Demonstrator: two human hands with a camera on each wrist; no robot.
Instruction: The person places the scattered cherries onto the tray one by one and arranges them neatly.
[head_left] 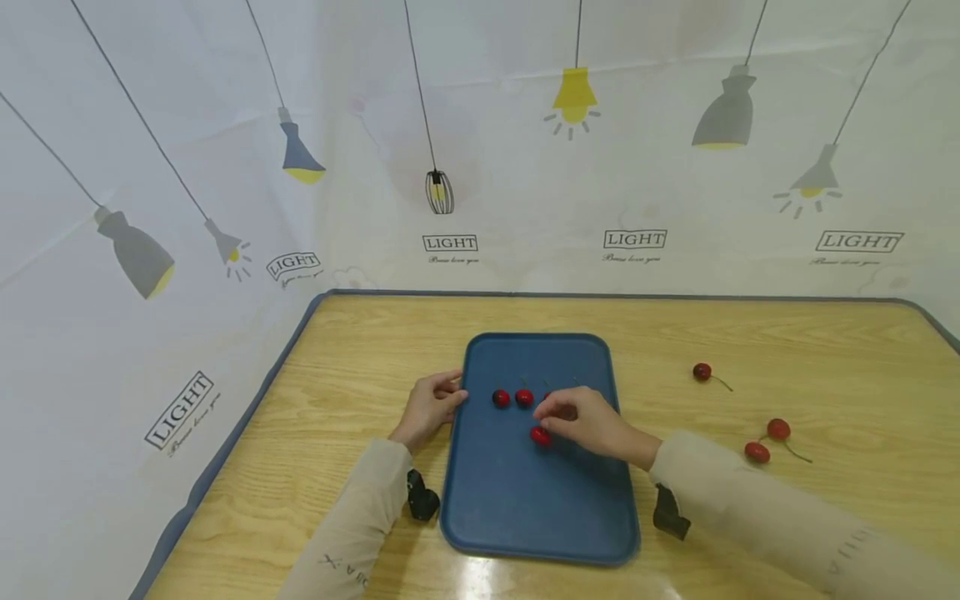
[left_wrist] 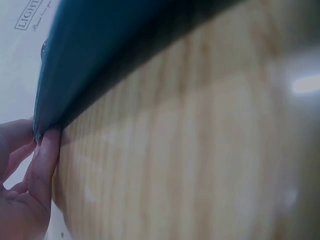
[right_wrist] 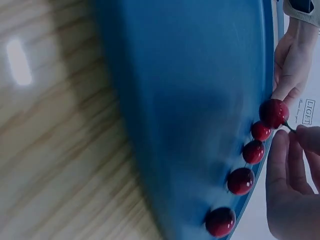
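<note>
A blue rectangular tray [head_left: 534,508] lies on the wooden table. My left hand [head_left: 431,406] pinches its left edge, thumb and fingers to either side of the rim in the left wrist view. Over the tray, my right hand [head_left: 588,423] pinches the thin stem of a red cherry [head_left: 540,436]. That cherry [right_wrist: 273,113] hangs below the fingertips; whether it touches the tray I cannot tell. Several more cherries stand in a row across the tray, among them a dark red cherry [head_left: 501,398] and a second cherry [head_left: 524,397]. The right hand partly hides the row in the head view.
Right of the tray, a single cherry [head_left: 702,372] with its stem lies on the table [head_left: 840,367]. Nearer me are two more, an upper cherry [head_left: 778,429] and a lower cherry [head_left: 757,452]. A lamp-printed white wall covering [head_left: 517,192] rises behind the table.
</note>
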